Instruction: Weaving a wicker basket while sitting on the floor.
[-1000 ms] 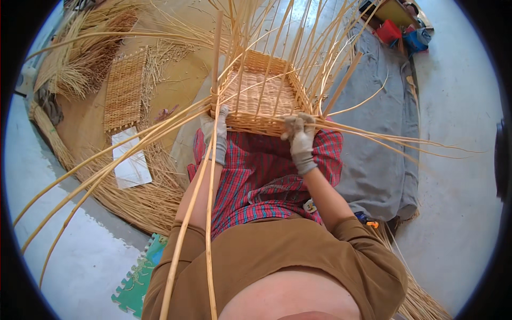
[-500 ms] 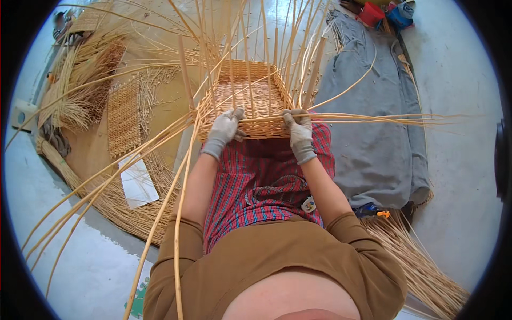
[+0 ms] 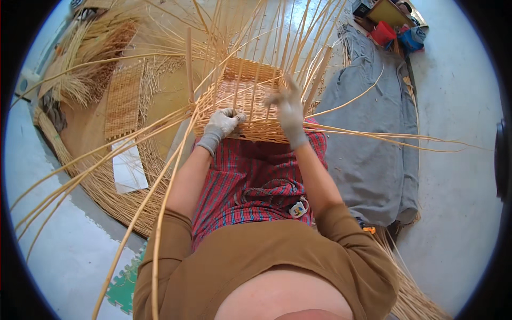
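Observation:
A square woven wicker basket (image 3: 255, 130) sits over my lap with long upright rods rising from its sides and loose strands fanning out left and right. My left hand (image 3: 223, 124), in a pale glove with a grey cuff, is closed on the basket's near wall at left of middle. My right hand (image 3: 289, 109), gloved the same way, is raised at the basket's right side among the rods; motion smears its fingers, so their grip is unclear.
A woven mat (image 3: 120, 106), bundles of dry strands (image 3: 80, 85) and a white sheet (image 3: 128, 168) lie on the left. A grey cloth-covered long shape (image 3: 373, 170) is on the right, with a red container (image 3: 383, 33) beyond. A green foam mat (image 3: 122, 282) shows at lower left.
My left hand has moved from the basket's left corner onto its near wall. My right hand has left the near rim and risen upward and slightly leftward, now blurred.

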Motion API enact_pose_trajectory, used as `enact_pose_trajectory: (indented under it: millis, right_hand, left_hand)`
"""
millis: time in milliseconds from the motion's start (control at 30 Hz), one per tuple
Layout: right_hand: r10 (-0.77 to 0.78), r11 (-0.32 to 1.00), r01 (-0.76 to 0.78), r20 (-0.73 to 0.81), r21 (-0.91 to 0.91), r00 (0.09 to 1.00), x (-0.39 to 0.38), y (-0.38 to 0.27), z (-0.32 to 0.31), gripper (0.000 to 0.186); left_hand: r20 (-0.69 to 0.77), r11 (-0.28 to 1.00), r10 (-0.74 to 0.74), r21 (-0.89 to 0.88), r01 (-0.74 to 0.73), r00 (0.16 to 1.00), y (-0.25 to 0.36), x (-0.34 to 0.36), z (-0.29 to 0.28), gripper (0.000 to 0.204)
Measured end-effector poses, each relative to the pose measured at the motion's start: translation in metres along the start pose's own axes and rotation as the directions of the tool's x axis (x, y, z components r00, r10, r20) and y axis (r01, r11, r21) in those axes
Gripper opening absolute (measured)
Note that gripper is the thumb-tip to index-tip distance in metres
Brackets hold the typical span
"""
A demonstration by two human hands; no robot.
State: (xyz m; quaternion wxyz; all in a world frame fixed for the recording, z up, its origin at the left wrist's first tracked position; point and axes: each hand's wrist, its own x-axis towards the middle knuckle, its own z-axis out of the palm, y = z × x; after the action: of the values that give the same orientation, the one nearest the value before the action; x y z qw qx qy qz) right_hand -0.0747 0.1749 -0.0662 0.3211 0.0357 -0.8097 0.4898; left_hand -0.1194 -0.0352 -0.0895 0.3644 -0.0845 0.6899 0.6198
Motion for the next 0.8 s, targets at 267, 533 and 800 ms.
enact_pose_trajectory:
  millis: [267, 533, 800]
  right_hand:
    - [0.498, 0.850, -0.489, 0.003, 0.198, 0.867, -0.057, -0.019, -0.011, 0.014]
    - [0.322, 0.937, -0.327, -0.065, -0.122, 0.945, -0.033, 0.008, -0.035, 0.016]
    - [0.057, 0.936, -0.005, 0.137, -0.353, 0.989, 0.031, 0.021, -0.015, 0.047]
  left_hand:
    - [-0.132, 0.791, 0.446, 0.521, -0.321, 0.885, 0.030, 0.008, 0.019, 0.050]
    - [-0.247, 0.296, 0.946, 0.404, -0.865, 0.209, 0.017, -0.014, 0.053, 0.023]
    - [0.012, 0.774, 0.356, 0.556, -0.302, 0.934, -0.005, 0.023, 0.094, 0.033]
